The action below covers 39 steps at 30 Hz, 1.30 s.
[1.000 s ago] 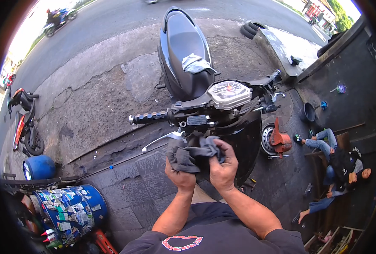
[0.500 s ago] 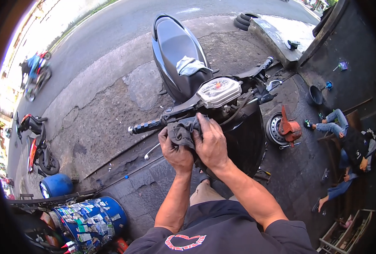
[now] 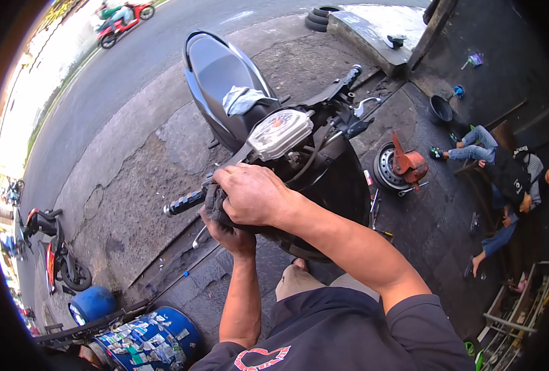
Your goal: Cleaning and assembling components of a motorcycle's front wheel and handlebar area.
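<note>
A dark grey rag (image 3: 215,203) is bunched between my two hands beside the scooter's left handlebar grip (image 3: 184,203). My left hand (image 3: 230,238) cups it from below with curled fingers. From above, my right hand (image 3: 253,193) closes over it, palm down, hiding much of the cloth. Whether something is wrapped inside, I cannot tell. Just beyond my hands sits the scooter's clear-covered instrument cluster (image 3: 280,134), its handlebar covers removed. A brake lever (image 3: 199,236) sticks out below the left grip. On the black seat (image 3: 222,65) lies a pale cloth (image 3: 243,99).
Right of the scooter, a red vise (image 3: 409,166) stands on a wheel rim (image 3: 386,167), with tools (image 3: 375,207) nearby. A person (image 3: 512,173) sits at the right. Blue drums (image 3: 147,340) are at lower left; a parked red scooter (image 3: 55,247) is beyond them. Stacked tyres (image 3: 317,21) stand by the road.
My right hand has turned palm down over the rag, and my left hand has slipped lower beneath it. The view has shifted, and a different motorcycle passes on the road.
</note>
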### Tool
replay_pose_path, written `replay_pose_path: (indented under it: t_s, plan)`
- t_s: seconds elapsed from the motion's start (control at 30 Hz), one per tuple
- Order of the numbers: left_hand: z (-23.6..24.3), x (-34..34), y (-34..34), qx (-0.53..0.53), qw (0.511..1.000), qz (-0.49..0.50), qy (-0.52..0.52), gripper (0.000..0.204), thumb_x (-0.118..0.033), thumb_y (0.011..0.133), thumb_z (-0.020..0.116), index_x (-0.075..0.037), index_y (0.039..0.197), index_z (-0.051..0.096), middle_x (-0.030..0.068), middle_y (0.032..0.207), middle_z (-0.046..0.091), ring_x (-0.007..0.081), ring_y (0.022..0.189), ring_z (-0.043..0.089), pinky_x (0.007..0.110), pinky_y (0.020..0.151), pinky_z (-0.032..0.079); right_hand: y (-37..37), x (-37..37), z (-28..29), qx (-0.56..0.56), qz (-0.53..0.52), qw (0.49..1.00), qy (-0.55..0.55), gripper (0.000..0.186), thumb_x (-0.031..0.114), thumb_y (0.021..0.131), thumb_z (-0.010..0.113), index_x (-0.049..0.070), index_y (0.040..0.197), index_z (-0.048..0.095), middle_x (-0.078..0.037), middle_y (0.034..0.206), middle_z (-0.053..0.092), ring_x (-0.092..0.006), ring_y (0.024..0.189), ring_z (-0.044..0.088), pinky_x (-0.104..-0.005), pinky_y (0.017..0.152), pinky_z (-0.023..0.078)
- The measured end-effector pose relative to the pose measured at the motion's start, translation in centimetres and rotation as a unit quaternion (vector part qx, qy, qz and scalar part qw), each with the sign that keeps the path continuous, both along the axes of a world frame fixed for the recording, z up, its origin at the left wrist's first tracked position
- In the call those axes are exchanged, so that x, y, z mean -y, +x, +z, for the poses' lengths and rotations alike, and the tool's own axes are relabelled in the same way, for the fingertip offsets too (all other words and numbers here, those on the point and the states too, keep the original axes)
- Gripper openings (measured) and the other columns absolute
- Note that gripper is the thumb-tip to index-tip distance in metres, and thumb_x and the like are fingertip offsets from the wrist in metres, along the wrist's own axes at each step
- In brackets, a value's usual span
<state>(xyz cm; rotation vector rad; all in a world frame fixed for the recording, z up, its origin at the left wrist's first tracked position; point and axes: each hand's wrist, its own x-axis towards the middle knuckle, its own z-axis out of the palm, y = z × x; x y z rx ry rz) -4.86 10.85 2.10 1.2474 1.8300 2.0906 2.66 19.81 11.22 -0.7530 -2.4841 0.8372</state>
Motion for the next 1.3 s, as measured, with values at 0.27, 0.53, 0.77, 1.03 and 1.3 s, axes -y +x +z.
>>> replay_pose_path:
  t_s: [0.27, 0.53, 0.77, 1.03, 1.3]
  plan:
    - [-0.4, -0.4, 0.6, -0.072, 0.996, 0.045, 0.005, 0.025, -0.018, 0.082, 0.068, -0.001, 0.100, 0.069, 0.0102, 0.102, 0.065, 0.0273, 0.101, 0.055, 0.040, 0.090, 0.041, 1.7, 0.6, -1.4, -0.014, -0.088, 0.995, 0.038, 0.028, 0.015, 0.080, 0.058, -0.002, 0.102, 0.061, -0.018, 0.094, 0.065, -0.0364, 0.094, 0.063, -0.0436, 0.085, 0.051]
    - [-2.0, 0.4, 0.4, 0.031, 0.999, 0.009, -0.022, 0.022, -0.015, 0.098, 0.049, -0.004, 0.116, 0.051, 0.0074, 0.112, 0.059, 0.0191, 0.103, 0.058, 0.035, 0.096, 0.044, 1.9, 4.3, -4.1, -0.213, -0.178, 0.959, -0.055, 0.048, 0.003, 0.085, 0.054, -0.008, 0.131, 0.045, -0.029, 0.125, 0.053, -0.0430, 0.112, 0.055, -0.0434, 0.097, 0.046]
    - [-3.3, 6.7, 3.0, 0.115, 0.989, -0.040, -0.082, 0.037, -0.013, 0.091, 0.056, 0.001, 0.125, 0.054, 0.0104, 0.114, 0.060, 0.0244, 0.103, 0.061, 0.035, 0.094, 0.048, 6.4, 9.9, -6.2, -0.212, -0.098, 0.923, -0.305, 0.053, 0.009, 0.089, 0.056, -0.003, 0.138, 0.041, -0.030, 0.131, 0.050, -0.0430, 0.122, 0.051, -0.0400, 0.101, 0.044]
    - [0.7, 9.9, 8.1, 0.110, 0.983, -0.044, -0.143, 0.039, -0.032, 0.082, 0.068, 0.000, 0.104, 0.062, 0.0103, 0.103, 0.058, 0.0242, 0.099, 0.057, 0.036, 0.084, 0.047, 10.1, 14.1, -5.1, -0.223, -0.081, 0.898, -0.370, 0.060, 0.021, 0.092, 0.063, 0.002, 0.143, 0.038, -0.016, 0.124, 0.058, -0.0272, 0.114, 0.058, -0.0340, 0.101, 0.042]
    - [-3.0, 12.6, 7.0, 0.226, 0.847, -0.366, -0.311, 0.100, -0.044, 0.075, 0.076, -0.001, 0.148, 0.023, 0.0231, 0.141, 0.039, 0.0335, 0.130, 0.039, 0.042, 0.110, 0.029, 13.3, 12.8, -6.5, -0.359, -0.241, 0.759, -0.487, 0.051, 0.006, 0.089, 0.065, -0.002, 0.136, 0.046, -0.011, 0.124, 0.058, -0.0177, 0.113, 0.056, -0.0302, 0.101, 0.041]
